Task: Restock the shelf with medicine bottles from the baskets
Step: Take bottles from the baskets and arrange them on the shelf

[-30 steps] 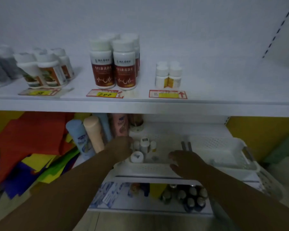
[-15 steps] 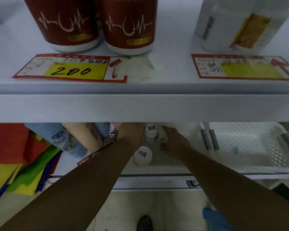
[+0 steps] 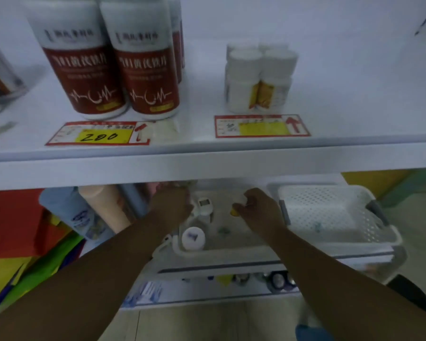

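Below the white shelf (image 3: 207,166), both my hands reach into a white basket (image 3: 214,252) holding small white medicine bottles (image 3: 203,205) and a capped bottle (image 3: 193,238) near its front. My left hand (image 3: 170,205) rests against the upright bottles; its fingers are partly hidden under the shelf edge, so its grip is unclear. My right hand (image 3: 258,207) is curled around a small bottle with a yellow label (image 3: 234,212), lifted a little above the basket floor. On the shelf stand red-labelled bottles (image 3: 148,77) and small white bottles with yellow labels (image 3: 258,80).
A second white perforated basket (image 3: 330,217) sits to the right of the first. Price tags (image 3: 99,134) lie along the shelf front. Pastel tubes (image 3: 84,217) and coloured sheets (image 3: 15,230) are at the lower left. More bottles (image 3: 278,279) sit on a lower level.
The view has pulled back from the shelf. My right hand has drawn back to the right with a small yellow-labelled bottle in its fingers. My left hand stays among the bottles.
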The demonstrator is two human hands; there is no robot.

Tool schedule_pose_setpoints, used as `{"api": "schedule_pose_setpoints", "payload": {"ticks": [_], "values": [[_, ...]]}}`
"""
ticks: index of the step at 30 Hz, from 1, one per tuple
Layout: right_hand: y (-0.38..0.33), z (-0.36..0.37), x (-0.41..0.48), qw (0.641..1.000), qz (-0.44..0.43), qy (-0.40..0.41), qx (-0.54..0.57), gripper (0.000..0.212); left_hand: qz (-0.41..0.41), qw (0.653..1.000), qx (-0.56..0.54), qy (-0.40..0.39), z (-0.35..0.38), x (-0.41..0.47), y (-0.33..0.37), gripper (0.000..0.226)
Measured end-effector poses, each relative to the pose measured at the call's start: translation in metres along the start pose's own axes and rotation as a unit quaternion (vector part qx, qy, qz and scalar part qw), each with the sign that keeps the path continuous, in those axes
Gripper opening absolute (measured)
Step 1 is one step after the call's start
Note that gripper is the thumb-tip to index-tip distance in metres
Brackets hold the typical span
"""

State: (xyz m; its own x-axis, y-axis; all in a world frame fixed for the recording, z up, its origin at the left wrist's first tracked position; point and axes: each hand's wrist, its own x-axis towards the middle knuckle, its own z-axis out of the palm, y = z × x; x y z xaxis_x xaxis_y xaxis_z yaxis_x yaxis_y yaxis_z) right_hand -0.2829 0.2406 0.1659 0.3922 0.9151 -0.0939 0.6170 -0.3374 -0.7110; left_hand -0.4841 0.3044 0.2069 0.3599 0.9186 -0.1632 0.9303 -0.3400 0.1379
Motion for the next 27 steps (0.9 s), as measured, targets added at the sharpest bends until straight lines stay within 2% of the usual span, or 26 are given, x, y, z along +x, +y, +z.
{"api": "schedule_pose_setpoints", "payload": {"ticks": [1, 2, 5, 8, 12, 15, 17, 23, 27], "values": [[-0.002, -0.011, -0.007, 1.0, -0.007, -0.003, 0.028, 0.031, -0.005, 0.991, -0.133, 0.016, -0.009, -0.01, 0.001, 0.025], [-0.005, -0.021, -0.016, 0.998, -0.004, -0.008, 0.065, 0.029, -0.022, 0.967, -0.251, 0.035, -0.018, -0.021, 0.002, 0.025], [-0.014, -0.048, -0.049, 0.983, 0.003, -0.048, 0.176, 0.028, -0.059, 0.865, -0.498, 0.032, -0.047, -0.061, 0.019, 0.023], [-0.023, -0.074, -0.088, 0.944, 0.012, -0.105, 0.313, 0.023, -0.058, 0.799, -0.598, -0.014, -0.063, -0.101, 0.046, 0.018], [-0.038, -0.114, -0.13, 0.91, -0.017, -0.128, 0.395, 0.011, -0.051, 0.673, -0.737, -0.034, -0.084, -0.138, 0.083, 0.027], [-0.054, -0.146, -0.154, 0.896, -0.05, -0.126, 0.422, 0.009, -0.022, 0.633, -0.772, -0.059, -0.102, -0.164, 0.11, 0.02], [-0.064, -0.167, -0.168, 0.89, -0.081, -0.131, 0.43, 0.006, 0.02, 0.631, -0.774, -0.049, -0.113, -0.176, 0.124, 0.025], [-0.09, -0.223, -0.188, 0.879, -0.156, -0.113, 0.436, 0.012, 0.097, 0.662, -0.742, 0.026, -0.161, -0.209, 0.142, 0.029], [-0.117, -0.248, -0.179, 0.87, -0.186, -0.096, 0.446, 0.02, 0.104, 0.781, -0.593, 0.167, -0.207, -0.212, 0.142, 0.019]]}}
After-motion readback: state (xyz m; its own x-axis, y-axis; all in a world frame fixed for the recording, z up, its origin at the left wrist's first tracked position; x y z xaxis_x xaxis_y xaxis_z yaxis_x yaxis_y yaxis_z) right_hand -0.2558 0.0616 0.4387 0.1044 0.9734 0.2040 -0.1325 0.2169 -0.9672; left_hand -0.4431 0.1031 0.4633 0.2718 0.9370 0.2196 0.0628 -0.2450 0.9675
